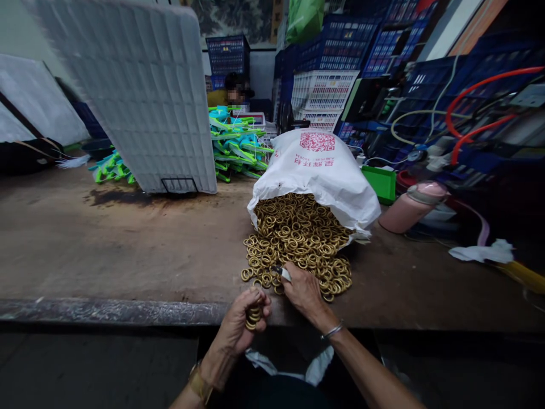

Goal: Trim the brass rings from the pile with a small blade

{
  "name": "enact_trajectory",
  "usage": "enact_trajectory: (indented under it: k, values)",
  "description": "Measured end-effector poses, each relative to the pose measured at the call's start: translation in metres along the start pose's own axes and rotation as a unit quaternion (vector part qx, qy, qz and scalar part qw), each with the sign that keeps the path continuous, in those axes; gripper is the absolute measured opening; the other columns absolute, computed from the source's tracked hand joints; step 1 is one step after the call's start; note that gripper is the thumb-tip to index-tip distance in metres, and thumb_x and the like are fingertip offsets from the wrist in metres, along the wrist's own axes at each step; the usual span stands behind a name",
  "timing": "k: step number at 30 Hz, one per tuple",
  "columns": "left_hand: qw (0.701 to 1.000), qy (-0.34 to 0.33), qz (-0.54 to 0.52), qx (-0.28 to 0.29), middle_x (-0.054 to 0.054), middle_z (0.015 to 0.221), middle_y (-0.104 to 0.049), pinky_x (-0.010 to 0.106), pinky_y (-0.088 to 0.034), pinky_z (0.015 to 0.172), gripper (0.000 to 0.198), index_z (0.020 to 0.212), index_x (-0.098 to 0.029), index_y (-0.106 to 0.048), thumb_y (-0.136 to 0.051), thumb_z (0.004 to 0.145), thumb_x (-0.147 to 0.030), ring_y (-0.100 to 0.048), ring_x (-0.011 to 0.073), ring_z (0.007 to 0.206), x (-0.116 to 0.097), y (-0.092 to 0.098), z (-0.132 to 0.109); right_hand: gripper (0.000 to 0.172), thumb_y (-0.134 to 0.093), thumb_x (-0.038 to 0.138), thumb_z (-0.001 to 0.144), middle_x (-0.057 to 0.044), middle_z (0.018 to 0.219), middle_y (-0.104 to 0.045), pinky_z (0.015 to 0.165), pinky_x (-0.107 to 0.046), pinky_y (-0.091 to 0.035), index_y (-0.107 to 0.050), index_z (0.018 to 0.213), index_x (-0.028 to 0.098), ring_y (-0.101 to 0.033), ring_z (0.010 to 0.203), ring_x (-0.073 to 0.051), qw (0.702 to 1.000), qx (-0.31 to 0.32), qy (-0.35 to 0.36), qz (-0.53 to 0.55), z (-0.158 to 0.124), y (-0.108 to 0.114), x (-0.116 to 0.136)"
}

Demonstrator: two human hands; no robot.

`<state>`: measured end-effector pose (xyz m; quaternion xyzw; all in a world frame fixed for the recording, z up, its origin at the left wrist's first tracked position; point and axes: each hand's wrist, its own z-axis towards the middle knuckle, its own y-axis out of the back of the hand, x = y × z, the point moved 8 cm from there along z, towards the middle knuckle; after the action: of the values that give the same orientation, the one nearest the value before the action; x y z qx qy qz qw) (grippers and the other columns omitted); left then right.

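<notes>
A loose pile of brass-coloured rings (300,233) spills from the mouth of a white printed sack (317,165) onto the table. Close to the table's front edge, my left hand (242,318) is closed around several of these rings, which show stacked between its fingers and palm. My right hand (304,289) reaches into the near edge of the pile, its fingers curled down at the rings. A white wrap with a dark tip (281,272) shows at one of its fingers. Whatever those fingertips grip is hidden from me.
The brown table (128,244) ends at a worn front edge. A tall pale ribbed panel (145,96) stands upright at left, beside green and blue plastic pieces (234,142). At right are a pink cylinder (413,207), a green tray (378,183) and hoses. A person (234,91) sits behind.
</notes>
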<state>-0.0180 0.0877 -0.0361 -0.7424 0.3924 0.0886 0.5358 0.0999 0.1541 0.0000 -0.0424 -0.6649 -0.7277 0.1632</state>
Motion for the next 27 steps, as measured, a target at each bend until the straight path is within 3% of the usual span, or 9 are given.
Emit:
enact_trajectory:
  k: [7,13,17,21,24,27]
  values:
    - [0.999,-0.026,0.014,-0.033,0.000,0.069,-0.056,0.012,-0.027,0.036,0.025,0.076,-0.014,-0.052,-0.069,0.060,-0.021,-0.052,0.0069,0.055,0.001,0.015,0.014,0.012,-0.043,0.023,0.077,0.000,0.062,-0.058,0.055,-0.023,-0.026,-0.054,0.074,0.020,-0.051,0.058,-0.013,0.995,-0.015,0.034,0.087,-0.021,-0.003,0.001]
    - [0.971,-0.104,0.185,-0.110,-0.006,0.055,-0.047,0.014,-0.027,0.034,0.034,0.082,-0.016,-0.054,-0.064,0.065,-0.043,-0.039,0.0041,0.040,-0.008,0.011,0.008,0.013,-0.042,0.018,0.073,0.000,0.063,-0.058,0.057,-0.022,-0.030,-0.055,0.075,0.021,-0.052,0.059,-0.013,0.988,-0.013,0.056,0.141,-0.032,0.003,0.008]
    - [0.943,-0.115,0.297,-0.096,-0.007,0.048,-0.042,0.016,-0.030,0.033,0.036,0.075,-0.015,-0.056,-0.059,0.066,-0.050,-0.035,0.0047,0.036,-0.009,0.000,0.006,0.012,-0.044,0.018,0.071,-0.001,0.065,-0.059,0.058,-0.022,-0.031,-0.055,0.076,0.021,-0.052,0.060,-0.014,0.988,-0.004,0.061,0.143,-0.035,0.006,0.014]
    - [0.929,-0.128,0.338,-0.078,-0.008,0.043,-0.038,0.017,-0.029,0.033,0.031,0.063,-0.017,-0.051,-0.056,0.069,-0.047,-0.032,0.0052,0.034,-0.011,-0.005,0.005,0.009,-0.044,0.020,0.073,0.001,0.062,-0.055,0.056,-0.022,-0.030,-0.053,0.071,0.020,-0.047,0.057,-0.012,0.981,0.013,0.046,0.187,-0.035,0.004,0.014]
    - [0.924,-0.146,0.343,-0.082,-0.008,0.043,-0.039,0.017,-0.028,0.035,0.028,0.062,-0.018,-0.050,-0.054,0.072,-0.043,-0.032,0.0054,0.034,-0.014,-0.005,0.003,0.020,-0.041,0.031,0.078,0.003,0.057,-0.048,0.053,-0.021,-0.031,-0.047,0.063,0.020,-0.041,0.054,-0.010,0.955,0.034,0.014,0.294,-0.033,0.003,0.013]
    - [0.913,-0.192,0.352,-0.071,-0.006,0.047,-0.043,0.017,-0.030,0.040,0.024,0.064,-0.017,-0.053,-0.053,0.075,-0.038,-0.036,0.0060,0.039,-0.018,-0.010,0.000,0.030,-0.037,0.041,0.082,0.004,0.054,-0.044,0.052,-0.021,-0.033,-0.043,0.061,0.020,-0.040,0.053,-0.010,0.905,0.078,-0.022,0.417,-0.031,0.000,0.016]
